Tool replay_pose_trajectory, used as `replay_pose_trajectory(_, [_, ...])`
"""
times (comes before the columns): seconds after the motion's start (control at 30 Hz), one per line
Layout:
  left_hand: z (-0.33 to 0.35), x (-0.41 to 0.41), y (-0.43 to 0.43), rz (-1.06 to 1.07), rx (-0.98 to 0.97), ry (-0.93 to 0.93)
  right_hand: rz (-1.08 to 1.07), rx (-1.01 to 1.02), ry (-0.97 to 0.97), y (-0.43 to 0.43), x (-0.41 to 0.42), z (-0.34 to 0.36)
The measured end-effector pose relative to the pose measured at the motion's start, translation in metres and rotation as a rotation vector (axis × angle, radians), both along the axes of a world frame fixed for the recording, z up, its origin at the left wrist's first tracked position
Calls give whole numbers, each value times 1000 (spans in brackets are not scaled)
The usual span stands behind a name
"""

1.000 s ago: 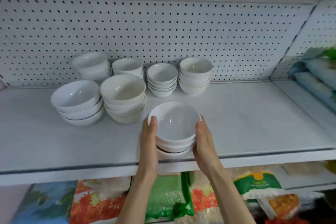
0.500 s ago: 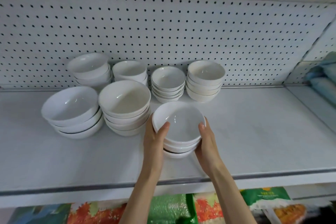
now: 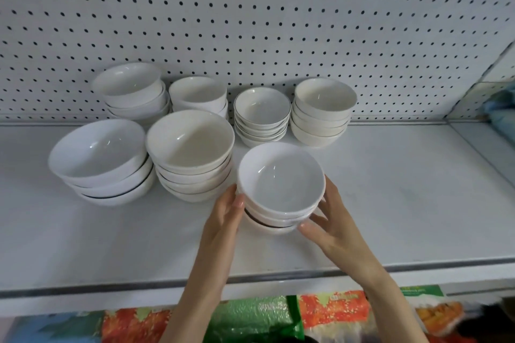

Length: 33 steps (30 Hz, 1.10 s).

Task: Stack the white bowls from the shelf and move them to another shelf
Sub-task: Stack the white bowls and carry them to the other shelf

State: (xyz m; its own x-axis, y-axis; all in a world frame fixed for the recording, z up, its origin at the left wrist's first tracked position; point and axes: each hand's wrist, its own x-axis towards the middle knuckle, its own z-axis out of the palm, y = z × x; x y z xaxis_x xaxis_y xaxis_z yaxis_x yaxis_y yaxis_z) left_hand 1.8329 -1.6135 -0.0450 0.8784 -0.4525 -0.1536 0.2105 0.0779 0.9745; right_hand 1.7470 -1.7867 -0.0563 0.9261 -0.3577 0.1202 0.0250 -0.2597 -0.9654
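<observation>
Stack of three white bowls [image 3: 280, 184] sits front-centre on the shelf [image 3: 404, 203], just right of the cream stack [image 3: 191, 153]. It looks set down, though base contact is partly hidden.

Left hand [image 3: 227, 211] is flat against the stack's left side. Right hand [image 3: 331, 220] cups the right side, fingers mostly straight, thumb at the bottom bowl. Neither is curled tight; it's a side squeeze only.

Risks:
- Glazed walls and side pressure only, so the lower bowls could slip out on a lift.
- Bowls look slightly off-centre, so the top one may rock or chip.
- Left hand is near the cream stack, and a nudge could shift it.

Writing: packets [image 3: 328, 312] below the shelf carry print, but it's too blurred to read. No marks on the bowls.
</observation>
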Motion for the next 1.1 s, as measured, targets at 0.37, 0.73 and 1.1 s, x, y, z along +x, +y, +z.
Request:
replay_pose_trajectory(0.37, [17,-8,-18,-17,-104,-28,-133,-13,-44,1,23,-3])
replay_pose_trajectory(0.73, [9,12,-39,35,-131,-85,-101,-35,-19,-16,50,-1])
replay_pose_trajectory(1.1, [16,-3,-26,68,75,-147,41,-343,85,-21,22,34])
